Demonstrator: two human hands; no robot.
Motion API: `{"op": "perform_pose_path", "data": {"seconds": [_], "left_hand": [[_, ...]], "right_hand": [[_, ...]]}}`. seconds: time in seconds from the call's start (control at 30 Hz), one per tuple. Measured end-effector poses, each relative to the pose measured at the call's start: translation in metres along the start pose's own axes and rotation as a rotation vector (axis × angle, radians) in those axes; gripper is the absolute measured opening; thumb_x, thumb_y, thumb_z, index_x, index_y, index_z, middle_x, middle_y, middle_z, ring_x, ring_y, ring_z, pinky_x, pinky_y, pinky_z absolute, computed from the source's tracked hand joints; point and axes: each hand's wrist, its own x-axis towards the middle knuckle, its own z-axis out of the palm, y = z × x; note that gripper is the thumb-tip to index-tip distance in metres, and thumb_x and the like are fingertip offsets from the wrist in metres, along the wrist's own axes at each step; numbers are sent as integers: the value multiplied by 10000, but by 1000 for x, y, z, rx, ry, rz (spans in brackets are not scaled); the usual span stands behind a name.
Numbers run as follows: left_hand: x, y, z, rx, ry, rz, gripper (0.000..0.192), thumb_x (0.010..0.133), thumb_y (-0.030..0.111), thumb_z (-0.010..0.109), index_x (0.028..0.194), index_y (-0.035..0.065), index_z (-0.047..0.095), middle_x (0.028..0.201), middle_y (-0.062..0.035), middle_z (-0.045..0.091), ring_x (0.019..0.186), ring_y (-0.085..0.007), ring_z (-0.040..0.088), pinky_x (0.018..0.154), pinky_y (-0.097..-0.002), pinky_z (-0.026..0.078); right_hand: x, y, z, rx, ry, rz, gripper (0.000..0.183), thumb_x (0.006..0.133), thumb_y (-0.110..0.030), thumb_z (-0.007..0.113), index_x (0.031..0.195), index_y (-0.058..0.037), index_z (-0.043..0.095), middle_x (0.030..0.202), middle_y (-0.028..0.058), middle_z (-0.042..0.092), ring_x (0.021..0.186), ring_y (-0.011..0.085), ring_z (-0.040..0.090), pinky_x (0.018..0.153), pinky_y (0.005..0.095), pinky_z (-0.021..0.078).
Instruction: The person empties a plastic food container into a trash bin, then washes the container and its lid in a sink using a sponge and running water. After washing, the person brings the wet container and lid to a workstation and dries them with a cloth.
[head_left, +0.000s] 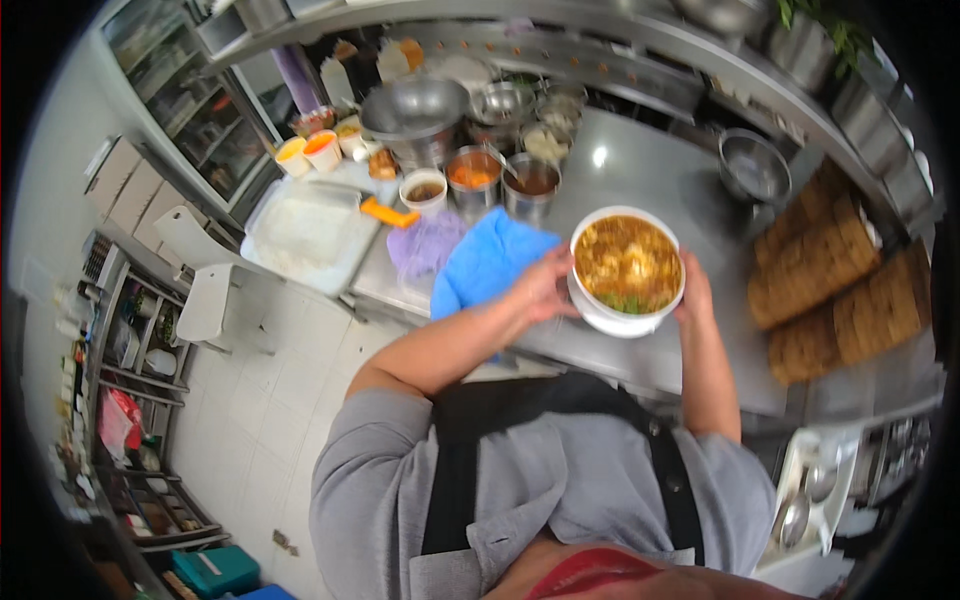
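Between my two hands is a white bowl filled with orange-brown soup. Pale egg-like pieces float in the soup, and chopped green herbs lie at its near side. My left hand grips the bowl's left side; my right hand holds the right side, its fingers partly hidden behind the rim. The bowl is over the front part of a stainless steel table; whether its base touches the table I cannot tell. A blue cloth lies just beyond my left forearm.
A purple cloth, an orange-handled knife and a white cutting board lie leftward. Steel pots of sauce and a large steel bowl stand behind. Bamboo steamers are stacked at right, near a metal strainer or bowl. A steel shelf runs overhead.
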Motion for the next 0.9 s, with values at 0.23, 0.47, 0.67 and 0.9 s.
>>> {"op": "perform_pose_path", "data": {"seconds": [0.23, 0.47, 0.67, 0.9], "left_hand": [[-124, 27, -35, -28, -7, 105, 541, 914, 282, 491, 1387, 227, 235, 1343, -71, 327, 1160, -341, 377, 904, -709, 267], [-280, 35, -107, -61, 235, 299, 579, 889, 274, 525, 1379, 191, 229, 1353, -76, 332, 1220, -321, 355, 914, -690, 288], [-378, 21, -136, -198, 409, 441, 544, 883, 222, 512, 1367, 199, 265, 1353, -87, 312, 1193, -384, 339, 864, -705, 321], [-397, 13, -177, -325, 651, 677, 510, 922, 247, 470, 1379, 196, 251, 1414, -106, 237, 1278, -382, 258, 927, -717, 229]], "right_hand": [[-72, 10, 92, -42, -96, 33, 349, 899, -287, 486, 1065, 15, 542, 1013, 129, 613, 886, 199, 608, 764, 326, 516], [-146, 85, 221, -46, -284, 192, 333, 896, -277, 500, 1069, 5, 542, 1012, 121, 621, 878, 196, 616, 755, 320, 520], [-179, 136, 296, -94, -583, 427, 385, 903, -298, 454, 1133, 5, 512, 1092, 136, 594, 986, 238, 588, 840, 359, 489], [-139, 209, 395, -258, -920, 592, 414, 925, -342, 411, 1145, -3, 502, 1129, 133, 578, 992, 236, 586, 838, 356, 493]]}}
